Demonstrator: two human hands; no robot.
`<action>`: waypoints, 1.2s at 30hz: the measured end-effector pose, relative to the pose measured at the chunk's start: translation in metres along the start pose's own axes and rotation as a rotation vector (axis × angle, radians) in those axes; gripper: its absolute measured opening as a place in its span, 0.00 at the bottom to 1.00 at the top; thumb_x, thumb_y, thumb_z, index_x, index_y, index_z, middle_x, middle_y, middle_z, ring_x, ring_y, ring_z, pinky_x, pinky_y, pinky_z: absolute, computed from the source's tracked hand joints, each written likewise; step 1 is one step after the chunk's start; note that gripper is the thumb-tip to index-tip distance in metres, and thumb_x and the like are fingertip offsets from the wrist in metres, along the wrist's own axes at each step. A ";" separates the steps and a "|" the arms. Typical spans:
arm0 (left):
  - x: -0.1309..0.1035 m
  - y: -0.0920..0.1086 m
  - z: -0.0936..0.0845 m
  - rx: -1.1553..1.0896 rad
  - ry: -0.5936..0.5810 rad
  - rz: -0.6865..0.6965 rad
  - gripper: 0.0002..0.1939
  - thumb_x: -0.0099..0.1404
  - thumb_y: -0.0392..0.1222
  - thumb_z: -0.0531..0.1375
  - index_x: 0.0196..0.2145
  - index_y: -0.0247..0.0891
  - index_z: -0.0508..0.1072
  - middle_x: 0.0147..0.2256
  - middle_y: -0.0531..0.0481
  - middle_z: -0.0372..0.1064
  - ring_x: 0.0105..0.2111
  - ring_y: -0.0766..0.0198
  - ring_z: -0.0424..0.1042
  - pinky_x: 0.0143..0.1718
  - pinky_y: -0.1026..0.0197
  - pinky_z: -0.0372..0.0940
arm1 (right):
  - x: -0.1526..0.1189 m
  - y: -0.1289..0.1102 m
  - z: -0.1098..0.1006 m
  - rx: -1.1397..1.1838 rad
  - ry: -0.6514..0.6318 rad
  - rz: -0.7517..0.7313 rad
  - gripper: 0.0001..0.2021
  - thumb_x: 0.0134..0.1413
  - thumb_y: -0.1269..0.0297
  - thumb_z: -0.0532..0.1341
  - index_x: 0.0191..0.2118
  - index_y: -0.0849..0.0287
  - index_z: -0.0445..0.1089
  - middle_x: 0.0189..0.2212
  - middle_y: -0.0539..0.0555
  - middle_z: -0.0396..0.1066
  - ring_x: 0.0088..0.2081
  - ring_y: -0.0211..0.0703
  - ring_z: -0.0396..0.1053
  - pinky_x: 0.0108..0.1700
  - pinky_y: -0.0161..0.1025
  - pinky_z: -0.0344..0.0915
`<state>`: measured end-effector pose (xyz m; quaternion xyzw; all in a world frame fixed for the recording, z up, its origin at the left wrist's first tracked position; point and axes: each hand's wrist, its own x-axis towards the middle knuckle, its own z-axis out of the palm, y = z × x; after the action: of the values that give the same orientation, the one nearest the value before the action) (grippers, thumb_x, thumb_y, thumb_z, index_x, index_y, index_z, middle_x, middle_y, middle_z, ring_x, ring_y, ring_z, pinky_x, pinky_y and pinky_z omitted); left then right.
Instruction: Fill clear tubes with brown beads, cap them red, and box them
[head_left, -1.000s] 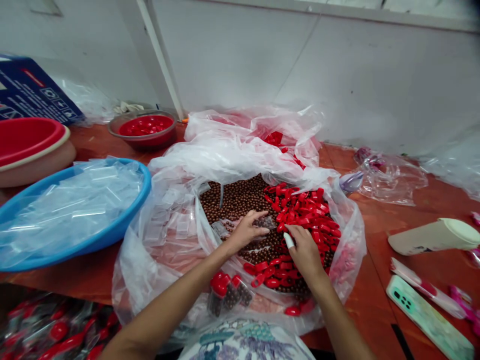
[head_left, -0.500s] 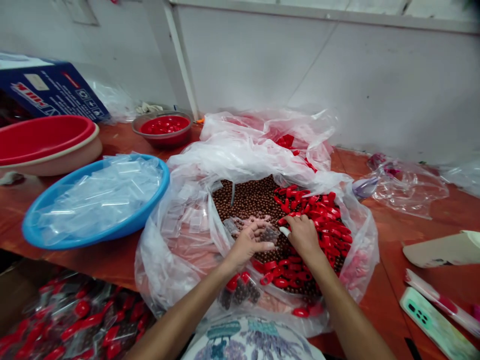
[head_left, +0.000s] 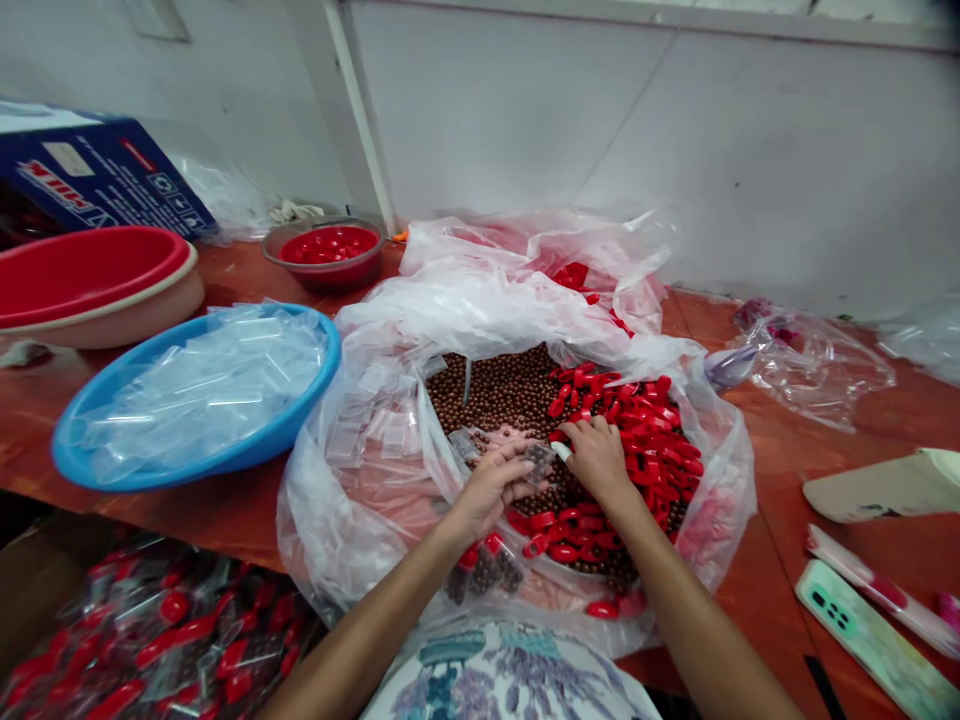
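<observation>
My left hand (head_left: 487, 492) is closed on a small clear plastic box (head_left: 538, 460) with brown balls in it. Close beside it, my right hand (head_left: 598, 462) pinches a red plastic cap (head_left: 557, 436) at its fingertips; its thumb has a white covering. Both hands are over a wide, open plastic bag (head_left: 315, 490). Loose brown balls (head_left: 502, 385) fill its middle, and a heap of red caps (head_left: 660, 440) lies on the right. Several clear boxes (head_left: 375, 420) rest on the bag's left side. Filled boxes with red caps (head_left: 484, 570) lie below my left wrist.
A blue basin (head_left: 334, 375) of clear boxes stands left, with red and white basins (head_left: 97, 260) behind it. A smaller bowl (head_left: 270, 250) holds red pieces. Filled, capped boxes (head_left: 180, 640) lie lower left. A phone (head_left: 870, 630) and a beige cup (head_left: 877, 490) are at right.
My right hand has shifted slightly up and left, bringing the red cap nearer the clear box. My left fingers have closed more around the box. The view has shifted slightly.
</observation>
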<state>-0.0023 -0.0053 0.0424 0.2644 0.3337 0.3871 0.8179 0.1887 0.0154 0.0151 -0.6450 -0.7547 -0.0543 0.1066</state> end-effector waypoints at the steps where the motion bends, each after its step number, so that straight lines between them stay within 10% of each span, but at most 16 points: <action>1: -0.001 0.001 0.000 -0.018 0.003 0.003 0.18 0.55 0.33 0.61 0.45 0.32 0.70 0.45 0.39 0.70 0.42 0.54 0.72 0.42 0.53 0.68 | 0.000 0.000 -0.001 0.012 -0.003 -0.002 0.09 0.53 0.62 0.59 0.41 0.54 0.70 0.34 0.57 0.71 0.41 0.52 0.58 0.41 0.43 0.49; 12: -0.002 0.002 -0.003 -0.081 0.018 -0.020 0.15 0.59 0.41 0.58 0.43 0.31 0.70 0.41 0.38 0.72 0.39 0.53 0.73 0.40 0.52 0.69 | -0.003 -0.006 -0.002 0.307 0.049 0.121 0.09 0.48 0.63 0.61 0.38 0.55 0.70 0.34 0.55 0.71 0.42 0.51 0.60 0.47 0.49 0.52; 24: -0.002 -0.021 -0.009 0.075 -0.041 -0.054 0.20 0.54 0.38 0.64 0.45 0.34 0.69 0.39 0.43 0.72 0.38 0.60 0.72 0.40 0.56 0.68 | -0.043 -0.018 -0.017 1.664 -0.034 0.556 0.26 0.38 0.63 0.69 0.48 0.50 0.68 0.43 0.51 0.71 0.44 0.44 0.68 0.44 0.40 0.65; 36: -0.015 -0.023 0.005 0.266 -0.051 -0.011 0.22 0.50 0.42 0.66 0.43 0.33 0.73 0.41 0.43 0.71 0.38 0.58 0.70 0.40 0.57 0.66 | -0.068 -0.028 -0.040 1.429 -0.166 0.412 0.20 0.48 0.56 0.63 0.49 0.51 0.70 0.50 0.52 0.68 0.54 0.50 0.63 0.58 0.51 0.55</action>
<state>0.0053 -0.0309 0.0351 0.3782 0.3628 0.3280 0.7860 0.1745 -0.0634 0.0394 -0.5489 -0.4756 0.5192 0.4505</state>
